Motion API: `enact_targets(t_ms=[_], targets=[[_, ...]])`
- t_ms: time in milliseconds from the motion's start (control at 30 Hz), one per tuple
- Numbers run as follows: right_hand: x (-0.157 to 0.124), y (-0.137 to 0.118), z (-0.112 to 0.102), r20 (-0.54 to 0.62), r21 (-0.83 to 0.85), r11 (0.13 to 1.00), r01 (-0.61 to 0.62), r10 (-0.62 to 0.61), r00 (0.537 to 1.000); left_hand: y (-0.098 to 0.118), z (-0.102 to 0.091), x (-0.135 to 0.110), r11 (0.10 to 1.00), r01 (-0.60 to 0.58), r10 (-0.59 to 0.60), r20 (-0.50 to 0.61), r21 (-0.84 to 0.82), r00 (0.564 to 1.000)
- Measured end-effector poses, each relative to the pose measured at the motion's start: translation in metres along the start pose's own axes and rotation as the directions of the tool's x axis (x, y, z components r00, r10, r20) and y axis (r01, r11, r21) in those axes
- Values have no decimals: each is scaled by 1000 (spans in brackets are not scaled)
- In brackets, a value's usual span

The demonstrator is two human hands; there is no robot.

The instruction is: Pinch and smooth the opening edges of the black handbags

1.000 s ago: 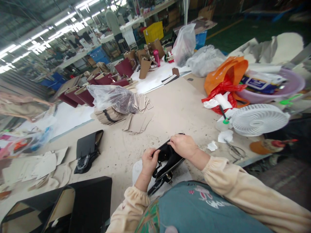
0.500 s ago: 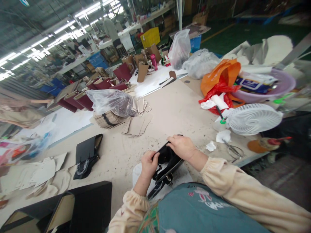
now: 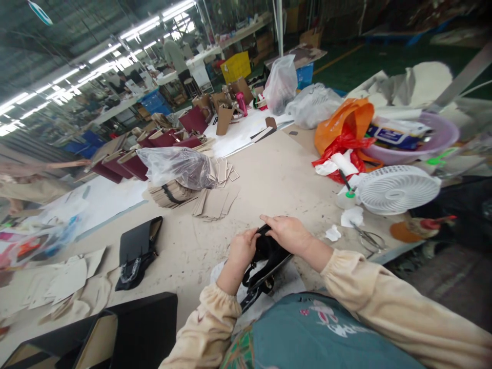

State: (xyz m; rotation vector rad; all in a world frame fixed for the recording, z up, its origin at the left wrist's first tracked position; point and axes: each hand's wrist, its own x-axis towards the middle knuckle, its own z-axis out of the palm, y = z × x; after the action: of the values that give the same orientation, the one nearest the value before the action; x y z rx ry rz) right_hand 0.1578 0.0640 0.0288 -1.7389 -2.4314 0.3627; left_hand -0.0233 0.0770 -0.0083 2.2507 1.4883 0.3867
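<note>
A small black handbag (image 3: 269, 264) with dangling straps rests at the near edge of the worktable (image 3: 277, 169), right in front of me. My left hand (image 3: 243, 248) is closed on the bag's upper left edge. My right hand (image 3: 287, 233) lies over its top right edge, fingers curled onto it. Both hands meet at the top of the bag and hide its opening. A white sheet (image 3: 284, 282) lies under the bag.
Another black bag (image 3: 136, 246) lies to the left, a black box (image 3: 126, 333) at the near left corner. Cardboard pieces (image 3: 213, 200) and a plastic-wrapped bundle (image 3: 175, 166) sit mid-table. To the right are a white fan (image 3: 397, 189), scissors (image 3: 369, 238), orange and red bags (image 3: 344, 130), a purple basin (image 3: 430, 141).
My left hand has slid up and to the right along the bag, closer to my right hand. The view has shifted slightly.
</note>
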Motion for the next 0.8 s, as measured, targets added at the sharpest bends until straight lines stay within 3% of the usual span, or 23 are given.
enact_targets(t_ms=[800], targets=[[3,6,0,-17,-41,998,-57,56,998,-4,6,0,996,62,-65,-47,-59,997]])
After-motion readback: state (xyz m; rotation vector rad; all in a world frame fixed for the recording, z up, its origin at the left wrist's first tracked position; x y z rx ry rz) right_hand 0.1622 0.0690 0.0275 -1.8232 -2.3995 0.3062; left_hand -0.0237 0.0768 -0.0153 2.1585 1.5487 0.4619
